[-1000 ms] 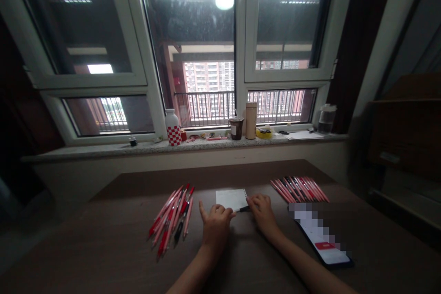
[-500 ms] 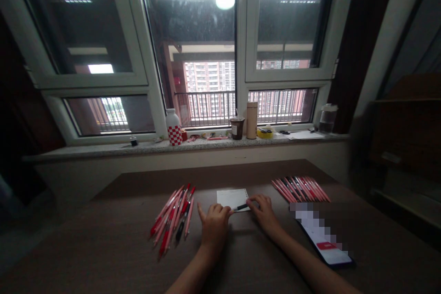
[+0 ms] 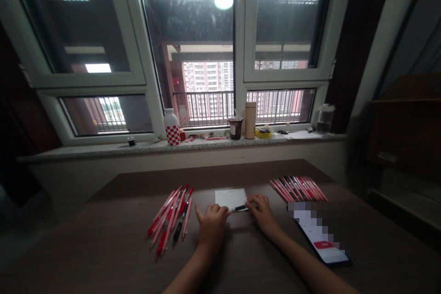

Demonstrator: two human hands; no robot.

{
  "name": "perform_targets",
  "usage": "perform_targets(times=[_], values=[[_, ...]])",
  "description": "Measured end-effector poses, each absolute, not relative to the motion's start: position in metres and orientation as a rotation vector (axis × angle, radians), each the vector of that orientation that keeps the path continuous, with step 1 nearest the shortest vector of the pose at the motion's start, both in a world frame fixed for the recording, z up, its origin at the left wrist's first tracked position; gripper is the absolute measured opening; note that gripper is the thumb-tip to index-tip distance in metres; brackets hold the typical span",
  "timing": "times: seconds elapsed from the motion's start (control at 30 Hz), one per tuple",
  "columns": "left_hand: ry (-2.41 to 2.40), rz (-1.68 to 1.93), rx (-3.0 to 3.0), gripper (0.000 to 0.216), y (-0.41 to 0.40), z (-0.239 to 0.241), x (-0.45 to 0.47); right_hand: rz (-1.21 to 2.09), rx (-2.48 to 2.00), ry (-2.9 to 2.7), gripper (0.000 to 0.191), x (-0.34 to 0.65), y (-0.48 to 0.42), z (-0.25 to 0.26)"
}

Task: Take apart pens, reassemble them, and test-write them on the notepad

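Note:
A pen with a black cap or grip [image 3: 240, 208] is held level between my two hands, over the lower edge of a small sheet of white paper [image 3: 229, 196]. The fingers of my left hand [image 3: 212, 223] pinch its left end, with the thumb side sticking out to the left. At the pen's dark right end, my right hand [image 3: 261, 211] closes its fingertips. To the left lies a loose pile of red, pink and black pens and pencils [image 3: 172, 220]. A neater, fanned row of similar ones [image 3: 298, 188] lies at the right.
A phone with a lit screen [image 3: 320, 236] lies on the brown table [image 3: 113, 239] beside my right forearm. Along the windowsill [image 3: 144, 148] stand a checkered bottle [image 3: 172, 128], a dark cup [image 3: 235, 128], a tan flask [image 3: 250, 121], yellow tape [image 3: 263, 133] and a clear jar [image 3: 325, 118].
The view has shifted slightly, so everything sits a little further left. Both hands keep the pen between them, with hardly any visible movement.

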State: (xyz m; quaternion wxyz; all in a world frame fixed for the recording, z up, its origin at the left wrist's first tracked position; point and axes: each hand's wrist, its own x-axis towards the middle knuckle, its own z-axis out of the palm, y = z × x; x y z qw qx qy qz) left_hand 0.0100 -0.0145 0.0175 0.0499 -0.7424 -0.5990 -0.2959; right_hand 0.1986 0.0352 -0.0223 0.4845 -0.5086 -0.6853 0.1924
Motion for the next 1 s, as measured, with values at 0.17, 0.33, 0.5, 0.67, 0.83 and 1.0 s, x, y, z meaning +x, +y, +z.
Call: perform_targets(times=[0.17,0.33,0.5,0.67,0.83,1.0], values=[[-1.849,-0.904,-2.264,0.021,-0.0151,0.018,0.01,0.495,-1.298,-1.642,0.029,0.1976,0.0351,-0.0207],[-1.816,-0.934,-2.265,0.022,-0.0167,0.0189,0.0102,0.51,-1.301,-1.658,0.035,0.1972,0.0346,-0.0197],[-1.795,-0.937,-2.254,0.022,-0.0174,0.0188,0.0104,0.528,-1.306,-1.639,0.029,0.1979,0.0349,-0.0205],[-1.785,-0.936,-2.243,0.021,-0.0168,0.0184,0.0104,0.553,-1.301,-1.63,0.021,0.1996,0.0353,-0.0204],[-1.795,-0.959,-2.266,0.02,-0.0162,0.0178,0.0098,0.554,-1.31,-1.625,0.021,0.1994,0.0349,-0.0195],[-1.813,-0.952,-2.271,0.022,-0.0171,0.0172,0.0099,0.521,-1.347,-1.664,0.034,0.1964,0.0345,-0.0202]])
